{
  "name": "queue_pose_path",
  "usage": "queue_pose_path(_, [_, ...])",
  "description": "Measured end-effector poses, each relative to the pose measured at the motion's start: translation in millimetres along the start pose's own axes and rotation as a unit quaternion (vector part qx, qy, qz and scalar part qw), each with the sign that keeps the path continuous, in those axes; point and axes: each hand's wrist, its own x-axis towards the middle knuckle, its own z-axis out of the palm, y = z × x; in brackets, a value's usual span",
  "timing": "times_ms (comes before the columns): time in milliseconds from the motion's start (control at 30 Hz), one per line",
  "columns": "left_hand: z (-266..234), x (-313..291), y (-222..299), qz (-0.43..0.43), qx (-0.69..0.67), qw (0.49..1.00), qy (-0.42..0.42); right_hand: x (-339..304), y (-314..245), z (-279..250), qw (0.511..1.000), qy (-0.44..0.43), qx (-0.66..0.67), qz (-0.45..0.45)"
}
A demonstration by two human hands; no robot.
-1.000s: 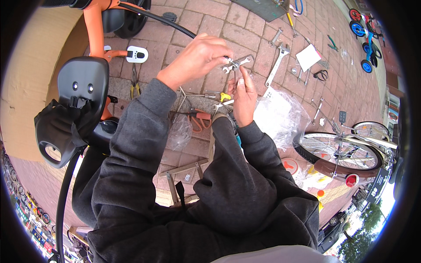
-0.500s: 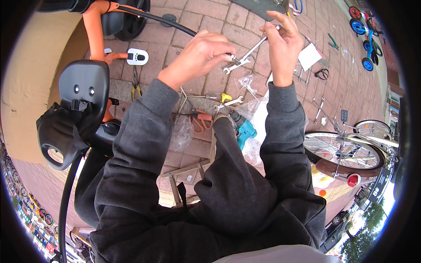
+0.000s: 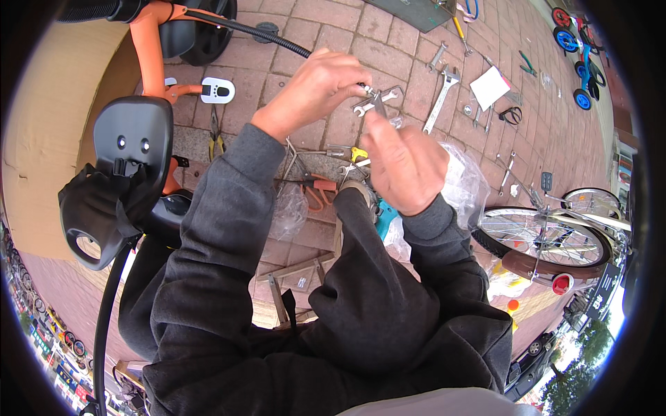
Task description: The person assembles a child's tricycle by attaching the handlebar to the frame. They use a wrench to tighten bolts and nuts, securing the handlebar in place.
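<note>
My left hand (image 3: pixel 322 83) is closed around the end of a black ribbed tube (image 3: pixel 277 38). A small metal fitting (image 3: pixel 366 89) sticks out past its fingertips. My right hand (image 3: pixel 406 163) grips a metal wrench (image 3: pixel 379 105), which points away from me. The wrench's far end meets the fitting; most of its handle is hidden in the hand. Just behind, a double open-ended wrench (image 3: pixel 390 96) appears to lie on the paving. The black tube runs to an orange frame (image 3: pixel 147 48) at the far left, beside a black child seat (image 3: pixel 133 132).
An adjustable wrench (image 3: pixel 444 93), white paper (image 3: pixel 489 87) and green-handled pliers (image 3: pixel 528 64) lie to the right. Nearer are a teal power drill (image 3: pixel 385 218), plastic bags (image 3: pixel 466 180) and yellow-handled pliers (image 3: pixel 216 132). A bicycle wheel (image 3: pixel 544 239) is at right, cardboard (image 3: pixel 41 139) at left.
My right hand has swung down toward me, turning the wrench with it, and its fingers have closed. The adjustable wrench has come into view behind it. My left hand has barely moved.
</note>
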Motion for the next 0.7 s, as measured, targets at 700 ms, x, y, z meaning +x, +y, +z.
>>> queue_pose_path(700, [1.3,-0.3,-4.3,0.009,0.001,1.000,-0.002,-48.6,-47.7,25.2,0.856,0.046,0.394,0.332])
